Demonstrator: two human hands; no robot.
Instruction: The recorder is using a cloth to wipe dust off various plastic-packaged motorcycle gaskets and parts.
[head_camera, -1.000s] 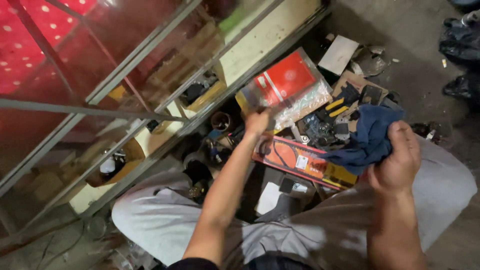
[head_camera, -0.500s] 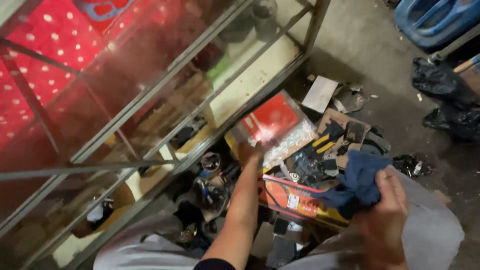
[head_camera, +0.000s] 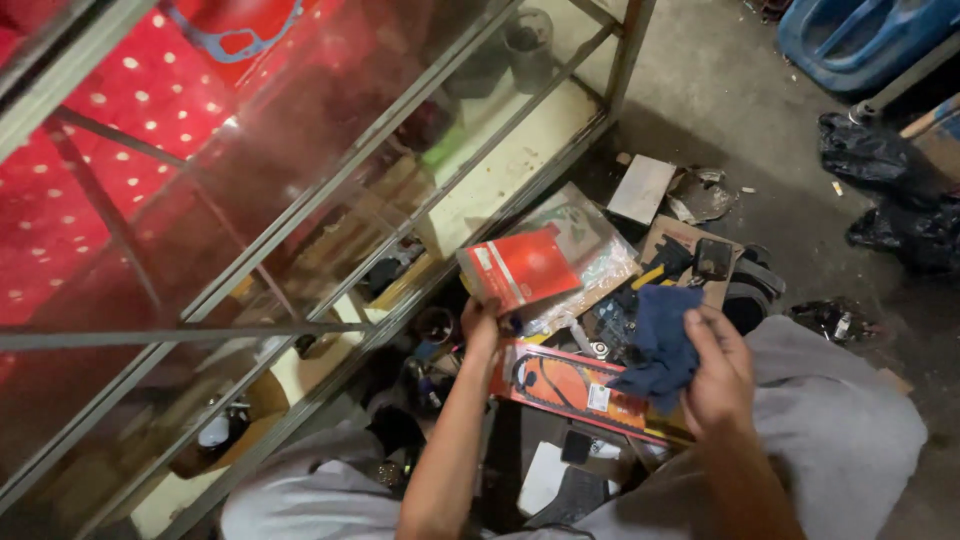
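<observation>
My left hand (head_camera: 481, 326) holds up a flat red packet (head_camera: 520, 267) by its lower corner, lifted off the pile below. My right hand (head_camera: 716, 372) grips a dark blue cloth (head_camera: 658, 343) over my right knee. Under both hands lies a long orange packet (head_camera: 575, 389) with a black belt pictured on it. A clear plastic bag (head_camera: 590, 268) sits just behind the red packet. Small black and yellow parts (head_camera: 668, 268) lie on a piece of cardboard beyond the cloth.
A glass display cabinet with a metal frame (head_camera: 400, 210) stands to my left, its shelves holding jars and boxes. A blue plastic container (head_camera: 860, 35) and black bags (head_camera: 885, 170) sit at the far right on the concrete floor. My grey-trousered knees (head_camera: 850, 430) frame the pile.
My left hand has lifted the red packet up off the pile. The view has tilted and shifted toward the cabinet. My right hand still holds the blue cloth.
</observation>
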